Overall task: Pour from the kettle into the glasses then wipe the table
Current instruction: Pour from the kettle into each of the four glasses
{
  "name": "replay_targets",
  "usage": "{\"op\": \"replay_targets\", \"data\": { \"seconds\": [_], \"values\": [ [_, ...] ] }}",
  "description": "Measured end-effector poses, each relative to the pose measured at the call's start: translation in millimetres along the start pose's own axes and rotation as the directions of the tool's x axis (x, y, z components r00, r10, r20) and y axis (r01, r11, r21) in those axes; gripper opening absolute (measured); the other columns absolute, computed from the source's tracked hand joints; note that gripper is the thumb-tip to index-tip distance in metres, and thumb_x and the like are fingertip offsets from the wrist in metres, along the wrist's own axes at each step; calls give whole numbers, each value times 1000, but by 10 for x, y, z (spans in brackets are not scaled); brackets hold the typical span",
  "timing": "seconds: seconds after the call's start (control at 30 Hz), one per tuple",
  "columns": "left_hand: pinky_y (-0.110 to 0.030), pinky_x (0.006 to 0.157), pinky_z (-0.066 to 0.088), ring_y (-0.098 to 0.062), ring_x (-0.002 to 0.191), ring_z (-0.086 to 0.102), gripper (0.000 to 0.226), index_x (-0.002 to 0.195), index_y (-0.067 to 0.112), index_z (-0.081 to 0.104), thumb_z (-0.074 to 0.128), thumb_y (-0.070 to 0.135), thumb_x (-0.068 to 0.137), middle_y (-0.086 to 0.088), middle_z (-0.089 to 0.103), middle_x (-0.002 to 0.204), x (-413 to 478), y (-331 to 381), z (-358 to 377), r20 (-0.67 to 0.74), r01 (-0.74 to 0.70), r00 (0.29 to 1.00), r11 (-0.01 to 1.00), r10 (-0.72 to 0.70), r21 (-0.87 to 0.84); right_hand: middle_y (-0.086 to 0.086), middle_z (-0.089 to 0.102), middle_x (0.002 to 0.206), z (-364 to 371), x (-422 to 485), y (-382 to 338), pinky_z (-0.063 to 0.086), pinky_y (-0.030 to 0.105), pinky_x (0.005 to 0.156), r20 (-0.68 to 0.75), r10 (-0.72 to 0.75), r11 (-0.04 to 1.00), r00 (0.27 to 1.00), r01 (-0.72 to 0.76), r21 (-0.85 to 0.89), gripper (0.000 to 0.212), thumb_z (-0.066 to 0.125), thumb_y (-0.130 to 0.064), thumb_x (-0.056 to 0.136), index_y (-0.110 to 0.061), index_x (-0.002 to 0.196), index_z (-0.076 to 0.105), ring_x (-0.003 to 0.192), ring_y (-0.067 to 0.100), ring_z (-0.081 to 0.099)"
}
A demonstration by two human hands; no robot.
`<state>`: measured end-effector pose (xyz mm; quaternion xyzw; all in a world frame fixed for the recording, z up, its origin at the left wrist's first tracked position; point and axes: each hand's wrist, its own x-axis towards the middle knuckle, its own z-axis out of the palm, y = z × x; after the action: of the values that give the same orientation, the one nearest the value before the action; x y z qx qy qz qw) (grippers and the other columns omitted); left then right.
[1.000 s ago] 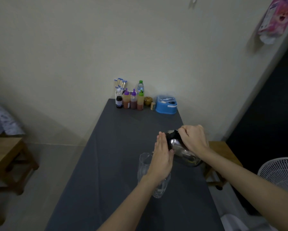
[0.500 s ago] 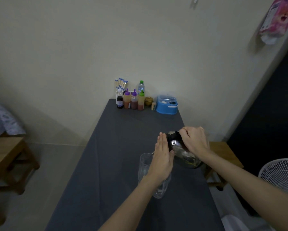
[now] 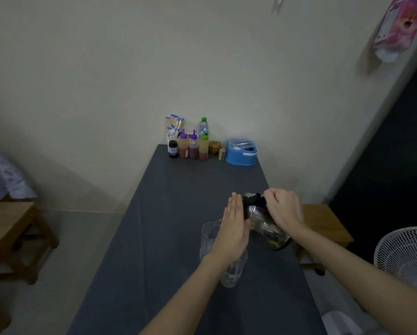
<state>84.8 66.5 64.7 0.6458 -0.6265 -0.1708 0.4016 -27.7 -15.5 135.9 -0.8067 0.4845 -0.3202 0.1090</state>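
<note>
A person pours at a dark, cloth-covered desk (image 3: 178, 213). The right hand (image 3: 283, 209) grips the black top handle of a polished steel kettle (image 3: 265, 228), its fingers (image 3: 272, 197) curled tight around it. The left hand (image 3: 234, 228) lies flat against the kettle's spout side, fingers (image 3: 235, 204) straight and together, steadying the lid end.

Over the past second almost nothing has shifted. The kettle stays tipped toward the left fingers at the same lean, and both hands keep their places. This suggests the pour is still under way rather than finished, with the wiping not yet begun. No stream can be made out behind the flat palm.

Just below the left fingers stands a tall, clear, ribbed glass (image 3: 208, 238), its rim next to the spout. A second glass (image 3: 234, 274) sits under the left wrist, partly hidden, so its fill level cannot be judged.

The kettle is round-bellied and mirror-bright, and likely slick. Its black lid looks matte, and the cloth is soft and faintly creased. Well beyond the fingers, plastic sauce bottles (image 3: 193, 146) and a blue box (image 3: 241, 154) line the wall end.
</note>
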Motion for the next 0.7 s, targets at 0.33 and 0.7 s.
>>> {"op": "replay_targets", "data": {
  "seconds": [0.33, 0.7],
  "values": [
    [-25, 116, -8, -17, 146, -9, 59, 150, 7, -2, 29, 22, 103, -8, -6, 160, 86, 95, 18, 83, -128, 990, 980, 116, 153, 13, 64, 62, 27, -198, 290, 35, 31, 54, -73, 243, 950, 967, -222, 218, 42, 40, -22, 90, -2, 59, 58, 57, 23, 52],
    [-32, 119, -3, -23, 147, -1, 56, 150, 4, 5, 29, 23, 103, -13, 1, 159, 279, 270, 507, 342, -375, 905, 856, 254, 356, 4, 59, 62, 85, -673, 970, 41, 33, 62, -72, 659, 623, 748, -490, 610, 33, 45, -19, 89, -4, 67, 64, 64, 19, 54]
  ]
}}
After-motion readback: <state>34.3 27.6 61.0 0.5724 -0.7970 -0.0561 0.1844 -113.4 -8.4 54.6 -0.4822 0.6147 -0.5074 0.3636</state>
